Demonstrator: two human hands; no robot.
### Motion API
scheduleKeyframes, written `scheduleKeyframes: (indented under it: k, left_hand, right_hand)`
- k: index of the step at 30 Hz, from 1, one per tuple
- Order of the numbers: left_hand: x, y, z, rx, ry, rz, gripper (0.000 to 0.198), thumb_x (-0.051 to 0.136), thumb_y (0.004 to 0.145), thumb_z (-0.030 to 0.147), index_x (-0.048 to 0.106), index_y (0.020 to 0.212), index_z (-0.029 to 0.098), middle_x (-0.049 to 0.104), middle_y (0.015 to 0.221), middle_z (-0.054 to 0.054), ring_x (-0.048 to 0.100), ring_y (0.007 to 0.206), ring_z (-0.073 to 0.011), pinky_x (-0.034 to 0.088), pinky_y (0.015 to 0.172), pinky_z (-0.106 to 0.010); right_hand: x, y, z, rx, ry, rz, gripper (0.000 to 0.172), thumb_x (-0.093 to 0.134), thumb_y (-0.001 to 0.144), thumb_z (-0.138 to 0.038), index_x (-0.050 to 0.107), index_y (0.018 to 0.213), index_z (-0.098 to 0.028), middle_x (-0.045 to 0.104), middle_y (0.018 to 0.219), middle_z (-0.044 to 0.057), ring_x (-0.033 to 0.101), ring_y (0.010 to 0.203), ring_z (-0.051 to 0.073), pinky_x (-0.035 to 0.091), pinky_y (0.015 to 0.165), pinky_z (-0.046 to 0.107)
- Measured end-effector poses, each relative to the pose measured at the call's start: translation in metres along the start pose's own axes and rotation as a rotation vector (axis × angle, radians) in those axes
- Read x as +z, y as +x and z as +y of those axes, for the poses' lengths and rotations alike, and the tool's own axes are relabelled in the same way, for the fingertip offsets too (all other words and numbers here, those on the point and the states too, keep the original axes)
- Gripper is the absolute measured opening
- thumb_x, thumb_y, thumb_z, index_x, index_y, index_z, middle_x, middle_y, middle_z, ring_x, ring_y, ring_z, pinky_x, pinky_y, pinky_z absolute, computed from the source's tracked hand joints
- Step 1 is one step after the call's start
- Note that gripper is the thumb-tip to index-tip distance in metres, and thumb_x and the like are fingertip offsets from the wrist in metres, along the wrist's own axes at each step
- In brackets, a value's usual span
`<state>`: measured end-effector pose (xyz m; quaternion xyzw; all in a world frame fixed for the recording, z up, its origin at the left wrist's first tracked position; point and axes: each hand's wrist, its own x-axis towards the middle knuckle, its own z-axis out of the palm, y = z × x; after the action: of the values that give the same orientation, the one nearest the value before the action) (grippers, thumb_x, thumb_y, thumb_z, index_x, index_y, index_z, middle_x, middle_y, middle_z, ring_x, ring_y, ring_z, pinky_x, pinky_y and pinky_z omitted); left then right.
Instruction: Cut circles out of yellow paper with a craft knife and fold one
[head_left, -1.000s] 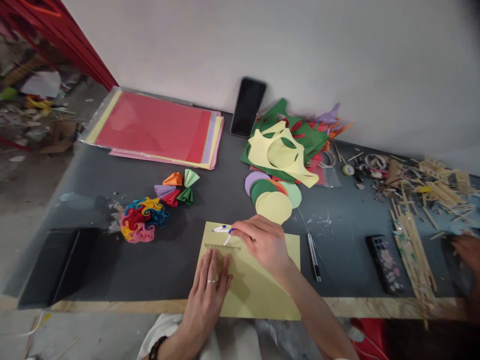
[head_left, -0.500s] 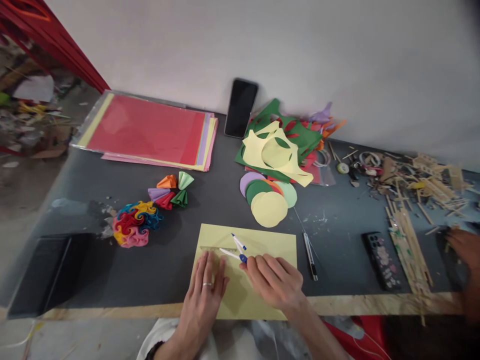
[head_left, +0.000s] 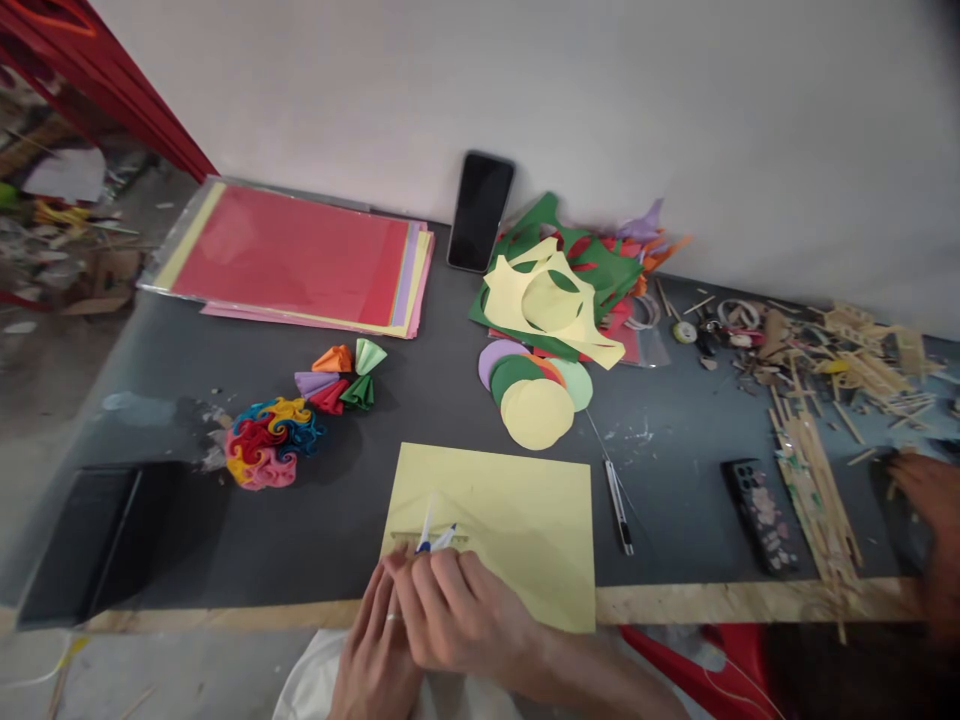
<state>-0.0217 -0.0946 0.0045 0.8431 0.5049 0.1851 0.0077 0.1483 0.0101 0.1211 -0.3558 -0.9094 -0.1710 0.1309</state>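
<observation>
2 hands [head_left: 420, 620] hold 1 compass [head_left: 435, 535] over 1 yellow sheet [head_left: 517, 520].

pale yellow sheet [head_left: 517, 515], blue-white compass [head_left: 435, 535]

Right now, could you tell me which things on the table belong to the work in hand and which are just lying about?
In hand:
right hand holding the compass
left hand by the ruler
yellow sheet

Lying about:
paper circles
offcut pile
craft knife
two phones
coloured paper stack
paper ball
stick scraps
</observation>
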Motion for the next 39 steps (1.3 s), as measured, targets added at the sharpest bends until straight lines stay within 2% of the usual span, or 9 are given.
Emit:
scheduleKeyframes:
  k: [2, 5, 9, 19, 23, 27, 31, 35, 39]
  left_hand:
    - [-0.001, -0.005, -0.002, -0.004, -0.022, 0.02, 0.065, 0.048, 0.099, 0.027, 0.041, 0.162, 0.016, 0.075, 0.134, -0.016, 0.065, 0.138, -0.0298, 0.064, 0.106, -0.041]
    - [-0.004, -0.004, -0.004, 0.026, -0.015, -0.017, 0.047, 0.055, 0.096, 0.027, 0.066, 0.142, 0.026, 0.079, 0.125, -0.011, 0.07, 0.129, -0.0301, 0.065, 0.103, -0.041]
    - [-0.007, 0.003, -0.002, 0.053, 0.038, -0.094, 0.03, 0.063, 0.092, 0.024, 0.079, 0.117, 0.028, 0.079, 0.12, -0.009, 0.071, 0.126, -0.0303, 0.065, 0.103, -0.044]
    - [0.002, 0.013, 0.005, 0.013, 0.04, -0.101, 0.042, 0.065, 0.094, 0.027, 0.072, 0.136, 0.023, 0.072, 0.138, -0.015, 0.068, 0.132, -0.0306, 0.065, 0.104, -0.045]
    - [0.016, 0.029, 0.026, 0.054, 0.034, -0.078, 0.044, 0.063, 0.095, 0.029, 0.069, 0.138, 0.02, 0.071, 0.141, -0.017, 0.066, 0.136, -0.0306, 0.065, 0.107, -0.045]
    - [0.033, 0.046, 0.046, 0.16, 0.031, -0.182, 0.054, 0.067, 0.093, 0.038, 0.065, 0.145, 0.021, 0.063, 0.153, -0.017, 0.06, 0.143, -0.0368, 0.062, 0.111, -0.056]
    - [0.036, 0.049, 0.045, 0.174, 0.066, -0.183, 0.06, 0.068, 0.093, 0.037, 0.058, 0.151, 0.025, 0.056, 0.161, -0.015, 0.053, 0.149, -0.0387, 0.058, 0.114, -0.063]
    - [0.028, 0.039, 0.025, 0.143, 0.074, -0.172, 0.06, 0.065, 0.096, 0.034, 0.054, 0.155, 0.026, 0.054, 0.163, -0.013, 0.05, 0.152, -0.0352, 0.053, 0.119, -0.06]
    - [0.02, 0.03, 0.002, 0.086, 0.064, -0.175, 0.064, 0.064, 0.097, 0.038, 0.049, 0.158, 0.026, 0.055, 0.162, -0.014, 0.048, 0.153, -0.0337, 0.054, 0.119, -0.053]
  right_hand:
    - [0.007, 0.008, -0.01, 0.078, 0.008, 0.01, 0.026, 0.072, 0.096, -0.024, 0.073, 0.07, -0.027, 0.065, 0.059, -0.006, 0.055, 0.052, 0.001, 0.043, 0.042, 0.016]
    - [0.026, 0.016, -0.022, 0.27, 0.023, 0.042, 0.033, 0.076, 0.094, -0.032, 0.064, 0.064, -0.025, 0.054, 0.055, -0.005, 0.053, 0.052, 0.007, 0.043, 0.04, 0.025]
    - [0.05, 0.02, -0.017, 0.462, 0.085, 0.107, 0.042, 0.074, 0.095, -0.041, 0.054, 0.061, -0.026, 0.049, 0.056, -0.004, 0.053, 0.057, 0.013, 0.042, 0.047, 0.032]
    - [0.063, -0.004, 0.02, 0.721, 0.087, 0.257, 0.057, 0.074, 0.094, -0.052, 0.042, 0.055, -0.024, 0.047, 0.047, -0.003, 0.044, 0.054, 0.014, 0.03, 0.054, 0.036]
    - [0.059, -0.025, 0.019, 0.703, 0.135, 0.234, 0.056, 0.074, 0.094, -0.049, 0.043, 0.055, -0.024, 0.045, 0.046, -0.003, 0.044, 0.052, 0.015, 0.03, 0.054, 0.037]
    - [0.053, -0.044, 0.019, 0.746, 0.274, 0.24, 0.053, 0.073, 0.095, -0.036, 0.039, 0.056, -0.025, 0.044, 0.047, -0.004, 0.043, 0.051, 0.015, 0.031, 0.054, 0.037]
    - [0.043, -0.067, 0.028, 1.038, 0.534, 0.369, 0.049, 0.067, 0.097, -0.029, 0.042, 0.055, -0.024, 0.046, 0.048, -0.005, 0.044, 0.048, 0.013, 0.033, 0.05, 0.033]
    - [0.043, -0.102, 0.038, 1.339, 0.747, 0.427, 0.051, 0.06, 0.1, -0.043, 0.055, 0.053, -0.023, 0.052, 0.047, -0.003, 0.052, 0.043, 0.014, 0.037, 0.046, 0.03]
    - [0.056, -0.132, 0.037, 1.593, 0.875, 0.493, 0.063, 0.06, 0.098, -0.057, 0.052, 0.047, -0.02, 0.057, 0.046, -0.001, 0.055, 0.047, 0.014, 0.041, 0.052, 0.029]
